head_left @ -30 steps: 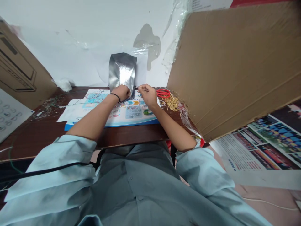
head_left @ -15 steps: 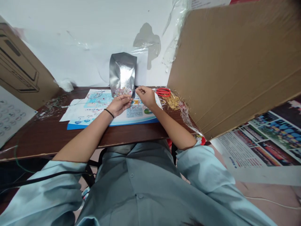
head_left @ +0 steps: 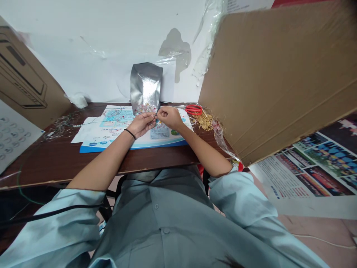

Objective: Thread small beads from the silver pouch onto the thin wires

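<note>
My left hand (head_left: 142,124) and my right hand (head_left: 168,116) meet fingertip to fingertip over a printed paper sheet (head_left: 117,130) on the brown table (head_left: 55,160). Both hands pinch something tiny that I cannot make out. Just beyond them lies a small heap of coloured beads (head_left: 145,108) at the foot of an upright silver foil pouch (head_left: 146,86). A black band circles my left wrist.
Red-handled scissors (head_left: 193,109) and a pile of thin gold pins (head_left: 204,121) lie right of my hands. A large cardboard sheet (head_left: 276,78) leans on the right, a cardboard box (head_left: 19,89) stands at the left. Thin wire and a bead string (head_left: 61,124) lie on the left of the table.
My left hand drew back from the foot of the pouch, uncovering the beads. My right hand came down and left until its fingertips met the left hand's.
</note>
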`<state>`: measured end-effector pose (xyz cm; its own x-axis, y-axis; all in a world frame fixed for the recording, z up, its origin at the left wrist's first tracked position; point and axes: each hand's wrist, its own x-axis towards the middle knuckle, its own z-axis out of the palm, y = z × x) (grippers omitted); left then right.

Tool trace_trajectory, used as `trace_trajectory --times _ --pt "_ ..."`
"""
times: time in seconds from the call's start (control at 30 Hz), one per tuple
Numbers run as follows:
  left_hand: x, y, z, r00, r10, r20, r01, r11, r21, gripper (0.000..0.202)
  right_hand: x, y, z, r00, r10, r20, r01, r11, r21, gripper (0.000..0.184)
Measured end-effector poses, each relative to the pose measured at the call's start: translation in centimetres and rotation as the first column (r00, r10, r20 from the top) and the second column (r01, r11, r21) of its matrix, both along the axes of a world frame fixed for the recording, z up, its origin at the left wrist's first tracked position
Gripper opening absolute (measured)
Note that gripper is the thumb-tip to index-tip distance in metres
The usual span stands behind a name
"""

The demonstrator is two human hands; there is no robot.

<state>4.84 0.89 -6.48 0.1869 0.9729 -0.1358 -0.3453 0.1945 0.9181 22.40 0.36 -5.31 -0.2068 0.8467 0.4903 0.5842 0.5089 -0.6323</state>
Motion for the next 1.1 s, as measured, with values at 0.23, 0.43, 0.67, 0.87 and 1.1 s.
trace_trajectory --times 0.23,0.43,0.67,0.87,1.1 --pt "-0.13 0.19 -0.2 1.0 -0.009 -0.016 0.009 1.0 0.021 0.019 0.0 -0.37 0.35 1.0 0.024 -0.009 -0.024 1.0 0.0 0.027" --pt "-0.17 0.03 -0.04 1.0 -0.018 -0.025 0.019 0.999 0.032 0.016 -0.11 -0.56 0.37 0.999 0.02 -0.035 -0.021 1.0 -0.012 0.027" --pt "-0.26 0.17 -0.24 0.999 -0.039 -0.026 0.04 0.998 0.054 0.017 -0.18 -0.66 0.48 0.998 0.026 -0.051 -0.028 0.999 -0.03 0.024" --pt "-0.36 0.3 -0.45 0.998 -0.057 -0.024 0.059 0.996 0.068 0.018 -0.17 -0.46 0.24 0.999 0.012 -0.041 -0.012 1.0 -0.018 0.027" --pt "-0.42 0.41 -0.6 0.996 -0.078 -0.036 0.081 0.994 0.076 0.022 -0.19 -0.47 0.14 1.0 0.013 -0.013 -0.014 1.0 -0.026 0.028"
